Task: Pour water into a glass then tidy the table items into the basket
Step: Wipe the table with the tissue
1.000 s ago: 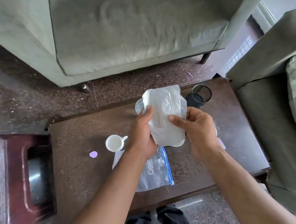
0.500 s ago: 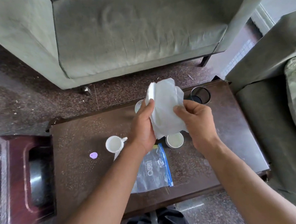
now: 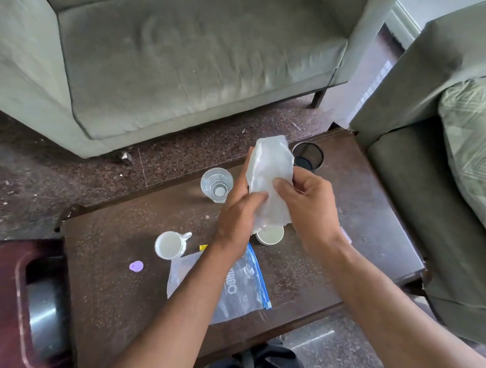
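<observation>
Both hands hold a folded white plastic bag [image 3: 270, 175] upright above the dark wooden table [image 3: 118, 255]. My left hand [image 3: 238, 214] pinches its left side, my right hand [image 3: 309, 204] grips its right edge. A clear glass [image 3: 217, 184] with water stands behind my left hand. The black mesh basket [image 3: 310, 155] stands at the far edge, partly hidden by the bag. A white mug [image 3: 170, 245] sits left of centre. A small white cup [image 3: 270, 235] shows under the bag. A zip bag with a blue seal [image 3: 239, 285] lies flat under my left forearm.
A purple disc [image 3: 136, 266] lies left of the mug. A grey-green sofa [image 3: 193, 55] stands beyond the table, an armchair [image 3: 444, 194] with a patterned cushion to the right. A dark red stool [image 3: 19, 309] with a metal vessel is on the left.
The white bag has been folded narrower between my hands and shifted right, uncovering the glass of water. The view has tilted slightly downward.
</observation>
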